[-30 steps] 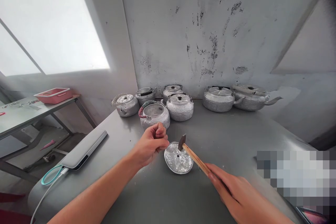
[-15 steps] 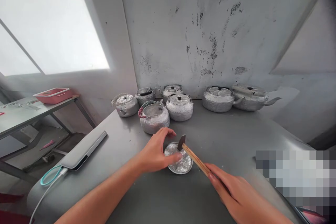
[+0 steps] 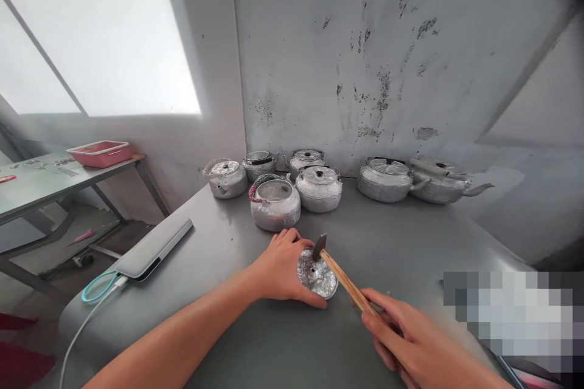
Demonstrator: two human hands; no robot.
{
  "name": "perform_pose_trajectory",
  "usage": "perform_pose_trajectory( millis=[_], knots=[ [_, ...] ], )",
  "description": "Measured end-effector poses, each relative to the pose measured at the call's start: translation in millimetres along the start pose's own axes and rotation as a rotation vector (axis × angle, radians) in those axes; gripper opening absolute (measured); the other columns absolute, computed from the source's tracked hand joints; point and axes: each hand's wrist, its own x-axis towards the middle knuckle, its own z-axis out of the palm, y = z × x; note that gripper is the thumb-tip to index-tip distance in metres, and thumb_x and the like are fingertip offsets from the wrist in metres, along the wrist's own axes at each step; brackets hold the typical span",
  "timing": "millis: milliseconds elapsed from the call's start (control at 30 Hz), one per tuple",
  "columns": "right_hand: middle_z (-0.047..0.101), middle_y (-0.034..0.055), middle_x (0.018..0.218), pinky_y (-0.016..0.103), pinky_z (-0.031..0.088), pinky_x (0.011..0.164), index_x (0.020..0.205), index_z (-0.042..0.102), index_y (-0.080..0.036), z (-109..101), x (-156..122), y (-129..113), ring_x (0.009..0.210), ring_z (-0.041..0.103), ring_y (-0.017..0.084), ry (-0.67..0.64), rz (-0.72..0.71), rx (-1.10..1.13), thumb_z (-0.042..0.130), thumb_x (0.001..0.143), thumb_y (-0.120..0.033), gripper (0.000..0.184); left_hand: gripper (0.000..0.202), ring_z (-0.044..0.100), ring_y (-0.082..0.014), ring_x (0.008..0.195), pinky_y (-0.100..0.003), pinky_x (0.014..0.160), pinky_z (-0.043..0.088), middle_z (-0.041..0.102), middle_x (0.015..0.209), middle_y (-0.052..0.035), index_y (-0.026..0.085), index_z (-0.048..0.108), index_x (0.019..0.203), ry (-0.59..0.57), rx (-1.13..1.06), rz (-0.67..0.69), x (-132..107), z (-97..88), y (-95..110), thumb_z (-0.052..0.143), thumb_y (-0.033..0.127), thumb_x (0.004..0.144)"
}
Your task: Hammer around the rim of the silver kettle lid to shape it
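Observation:
My left hand [image 3: 278, 267] grips a hammered aluminium kettle lid [image 3: 317, 275] and holds it tilted up on its edge on the grey metal table [image 3: 219, 255]. My right hand [image 3: 410, 340] is closed round the wooden handle of a small hammer [image 3: 340, 270]. The hammer's dark head rests just above the lid. Behind the lid stands an open kettle [image 3: 275, 202] with a red-and-green wrapped handle and no lid on it.
Several more silver kettles [image 3: 319, 185] [image 3: 387, 177] line the stained wall at the table's back. A grey power bank [image 3: 152, 249] with a teal cable lies at the left. A second table with a pink tray [image 3: 100, 152] stands further left.
My left hand opened from a fist, reached to the lid and tipped it up from flat onto its edge. The hammer stayed nearly still. The view shifted slightly.

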Motion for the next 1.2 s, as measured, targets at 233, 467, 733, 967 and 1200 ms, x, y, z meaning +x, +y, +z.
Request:
perform_pose_trajectory(
  millis=[233, 467, 733, 967, 1200],
  knots=[
    [0.071, -0.0065, 0.071, 0.018, 0.038, 0.033, 0.150, 0.024, -0.035, -10, -1, -46, 0.026, 0.053, 0.008, -0.174, 0.111, 0.277, 0.053, 0.091, -0.037, 0.066, 0.086, 0.052, -0.0337, 0.105, -0.051, 0.100, 0.039, 0.054, 0.112, -0.0089, 0.023, 0.063, 0.120, 0.029, 0.013, 0.019, 0, 3.3, -3, 0.086, 0.064, 0.048],
    [0.071, 0.0008, 0.081, 0.018, 0.040, 0.041, 0.123, 0.053, -0.023, -16, 7, -54, 0.043, 0.058, 0.009, -0.256, -0.005, 0.619, 0.041, 0.089, -0.030, 0.037, 0.075, 0.051, -0.0337, 0.104, -0.051, 0.098, 0.040, 0.053, 0.109, -0.0097, 0.021, 0.063, 0.103, 0.043, 0.048, 0.019, -1, 3.1, -2, 0.084, 0.068, 0.048],
    [0.058, -0.0049, 0.074, 0.024, 0.044, 0.058, 0.099, 0.051, -0.026, 5, 14, -45, 0.062, 0.051, 0.013, 0.059, -0.420, -0.153, 0.054, 0.095, -0.036, 0.011, 0.078, 0.053, -0.0321, 0.099, -0.047, 0.093, 0.043, 0.053, 0.103, -0.0086, 0.022, 0.064, 0.106, 0.047, 0.086, 0.024, 1, 6.2, -3, 0.084, 0.068, 0.046],
    [0.068, 0.0002, 0.086, 0.026, 0.050, 0.066, 0.105, 0.057, -0.025, 17, 22, -22, 0.069, 0.063, 0.015, 0.304, -0.577, -0.275, 0.038, 0.102, -0.030, 0.020, 0.086, 0.055, -0.0306, 0.101, -0.046, 0.095, 0.044, 0.054, 0.107, -0.0085, 0.022, 0.063, 0.116, 0.067, 0.088, 0.028, 1, 9.0, -3, 0.084, 0.068, 0.047],
    [0.067, 0.0015, 0.095, 0.026, 0.053, 0.072, 0.116, 0.056, -0.028, 15, 26, -12, 0.079, 0.067, 0.015, 0.344, -0.772, -0.272, 0.039, 0.101, -0.021, 0.023, 0.081, 0.055, -0.0305, 0.106, -0.045, 0.097, 0.044, 0.055, 0.108, -0.0070, 0.023, 0.065, 0.113, 0.039, 0.089, 0.009, 1, 6.0, 0, 0.083, 0.069, 0.048]
  ],
)
